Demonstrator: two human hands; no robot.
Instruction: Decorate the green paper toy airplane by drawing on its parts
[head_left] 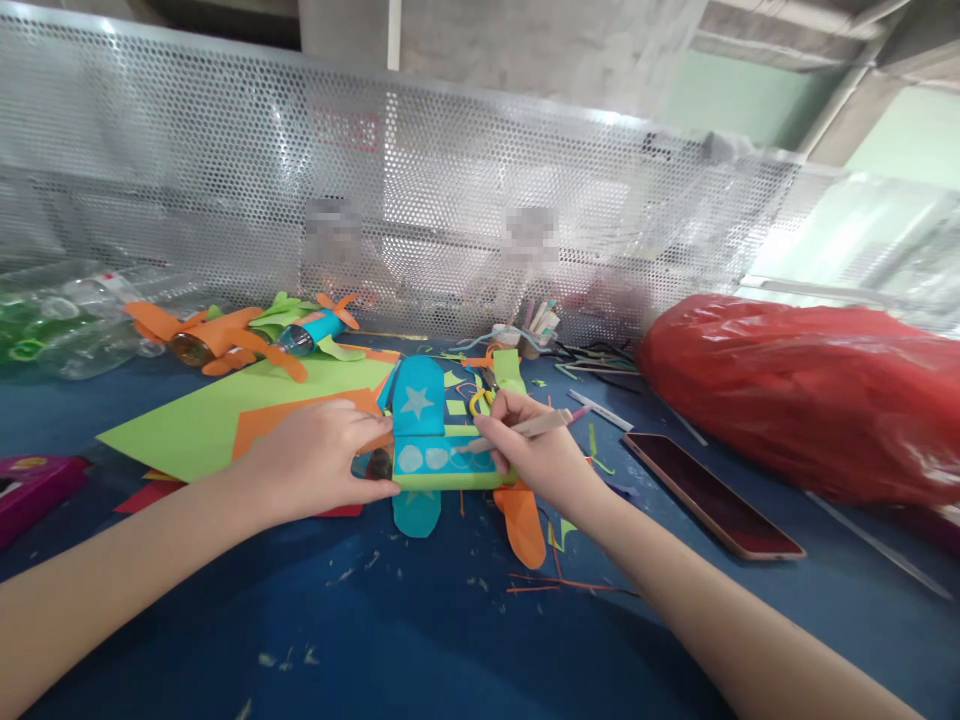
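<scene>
A toy plane made from a bottle wrapped in green and blue paper lies in front of me. It has blue wings with pale stars, an orange paper piece at its right end, and a row of pale circles along its side. My left hand grips its dark left end between thumb and fingers. In my right hand is a whitish marker pen, its tip at the circles on the blue strip. Behind that hand, yellow-handled scissors lie partly hidden among green paper scraps.
Green paper sheets and finished-looking orange and blue bottle planes lie back left, near clear plastic bottles. At right are a phone and a big red plastic bag. A perforated metal panel stands behind a cup of markers.
</scene>
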